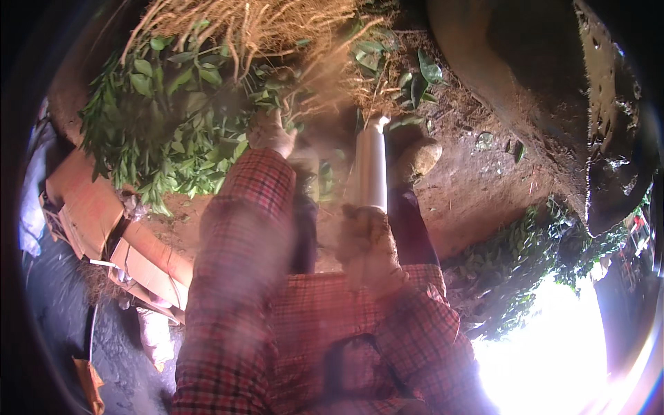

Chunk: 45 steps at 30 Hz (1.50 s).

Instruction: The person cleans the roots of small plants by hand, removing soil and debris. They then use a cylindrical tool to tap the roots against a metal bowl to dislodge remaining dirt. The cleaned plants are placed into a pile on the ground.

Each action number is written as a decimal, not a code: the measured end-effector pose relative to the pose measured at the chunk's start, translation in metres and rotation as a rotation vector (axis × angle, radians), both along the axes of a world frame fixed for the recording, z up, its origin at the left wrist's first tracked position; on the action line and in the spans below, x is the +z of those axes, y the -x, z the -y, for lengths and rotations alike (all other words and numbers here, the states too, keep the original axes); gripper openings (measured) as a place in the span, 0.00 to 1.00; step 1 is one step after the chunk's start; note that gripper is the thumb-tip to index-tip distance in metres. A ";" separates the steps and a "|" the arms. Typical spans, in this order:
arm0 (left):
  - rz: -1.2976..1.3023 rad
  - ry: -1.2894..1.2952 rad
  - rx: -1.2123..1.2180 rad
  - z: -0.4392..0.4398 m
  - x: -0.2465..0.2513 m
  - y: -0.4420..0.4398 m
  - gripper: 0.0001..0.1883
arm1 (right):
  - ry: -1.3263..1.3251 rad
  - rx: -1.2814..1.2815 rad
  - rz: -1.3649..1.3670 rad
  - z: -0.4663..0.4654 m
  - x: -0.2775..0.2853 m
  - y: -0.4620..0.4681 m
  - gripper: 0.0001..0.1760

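My left hand (272, 134) grips a leafy rooted plant (267, 97) at the edge of a heap of green leafy stems (171, 114). Its blurred roots spread up and to the right. In my right hand (369, 246) is a knife with a broad, bright metal blade (372, 166), which points away from me. Handle and fingers are blurred. The blade's far end lies close to loose roots and leaves (381, 93). A thick bundle of tan roots (254, 26) lies at the top of the view.
Bare soil (467, 192) with scattered leaves lies under everything. My foot (425, 157) rests right of the blade. Cardboard boxes (91, 202) stand at left beside a dark sheet (57, 295). More leafy plants (519, 259) lie at right, below a large sack-like sheet (524, 57). Glare whitens the lower right.
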<state>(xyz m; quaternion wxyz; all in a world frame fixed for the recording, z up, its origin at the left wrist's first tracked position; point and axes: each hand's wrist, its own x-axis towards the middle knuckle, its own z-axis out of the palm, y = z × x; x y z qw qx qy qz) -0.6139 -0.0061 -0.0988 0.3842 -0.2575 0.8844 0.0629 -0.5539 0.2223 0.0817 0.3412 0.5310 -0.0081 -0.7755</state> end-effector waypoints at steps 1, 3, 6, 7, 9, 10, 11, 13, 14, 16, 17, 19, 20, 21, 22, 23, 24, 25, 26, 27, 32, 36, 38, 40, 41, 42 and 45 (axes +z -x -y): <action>-0.012 -0.057 -0.024 0.004 -0.005 -0.002 0.32 | 0.043 -0.028 -0.010 0.001 0.001 0.005 0.17; -0.092 -0.198 0.166 0.009 -0.003 -0.009 0.26 | -0.104 0.144 0.007 0.002 0.005 0.012 0.18; -0.265 -0.389 0.187 0.024 0.027 -0.011 0.22 | -0.017 0.048 -0.014 0.009 0.004 0.018 0.17; -0.172 -0.432 0.265 0.028 0.041 -0.007 0.22 | 0.054 -0.044 -0.021 0.011 0.001 0.018 0.17; -0.157 -0.806 0.709 0.038 0.079 0.006 0.18 | 0.043 -0.102 -0.021 0.015 -0.006 0.018 0.17; -0.109 -0.873 0.751 0.042 0.101 0.012 0.16 | 0.007 -0.065 -0.038 0.017 -0.010 0.019 0.17; -0.075 -0.967 0.776 0.044 0.123 0.018 0.15 | -0.029 -0.028 -0.054 0.018 -0.013 0.018 0.18; 0.016 -1.130 0.801 0.040 0.161 0.021 0.16 | 0.016 0.006 -0.088 0.022 -0.020 0.019 0.15; 0.056 -1.228 0.808 0.038 0.175 0.020 0.17 | -0.039 0.062 -0.180 0.025 -0.021 0.019 0.15; 0.213 -1.238 0.888 0.029 0.191 0.014 0.19 | -0.189 0.182 -0.250 0.029 -0.020 0.020 0.13; 0.279 -1.324 0.902 0.024 0.197 0.007 0.20 | -0.207 0.159 -0.244 0.031 -0.019 0.021 0.12; 0.288 -1.279 0.614 0.016 0.195 -0.002 0.23 | -0.224 0.188 -0.279 0.036 -0.017 0.023 0.11; 0.340 -1.272 0.705 0.014 0.193 -0.006 0.23 | -0.218 0.204 -0.169 0.038 -0.015 0.025 0.11; 0.365 -1.244 0.786 0.011 0.191 -0.009 0.23 | -0.201 0.211 -0.044 0.039 -0.015 0.028 0.11; 0.332 -1.227 0.782 0.010 0.189 -0.011 0.23 | -0.192 0.217 0.014 0.041 -0.015 0.031 0.11; 0.322 -1.237 0.778 0.012 0.188 -0.010 0.23 | -0.220 0.202 0.102 0.042 -0.016 0.033 0.11; 0.292 -1.219 0.789 0.015 0.187 -0.009 0.23 | -0.258 0.188 0.127 0.042 -0.017 0.037 0.11; 0.289 -1.246 0.782 0.020 0.187 -0.007 0.22 | -0.265 0.167 0.110 0.042 -0.017 0.038 0.11; 0.232 -1.135 0.810 0.026 0.188 -0.005 0.22 | -0.271 0.145 0.093 0.041 -0.019 0.041 0.10; 0.203 -1.070 0.819 0.037 0.188 -0.001 0.22 | -0.277 0.123 0.076 0.041 -0.018 0.042 0.10; 0.077 -0.921 0.874 0.081 0.173 0.004 0.19 | -0.223 0.129 -0.079 0.038 -0.016 0.050 0.11; -0.033 -1.030 0.559 0.061 0.155 -0.016 0.17 | -0.052 0.105 -0.159 0.042 -0.011 0.051 0.09; -0.248 -0.875 -0.115 0.035 0.157 -0.027 0.13 | 0.073 -0.050 -0.018 0.045 -0.011 0.049 0.08; -0.208 -0.829 -0.064 0.007 0.169 -0.035 0.12 | 0.192 -0.244 0.110 0.046 -0.014 0.045 0.07; -0.213 -0.858 0.002 -0.005 0.177 -0.037 0.13 | 0.135 -0.215 0.118 0.047 -0.017 0.043 0.07; -0.119 -0.908 0.214 -0.017 0.186 -0.040 0.13 | 0.133 -0.184 0.105 0.047 -0.020 0.041 0.07; -0.282 -1.043 0.405 -0.043 0.209 -0.044 0.15 | 0.077 -0.149 0.192 0.047 -0.028 0.037 0.09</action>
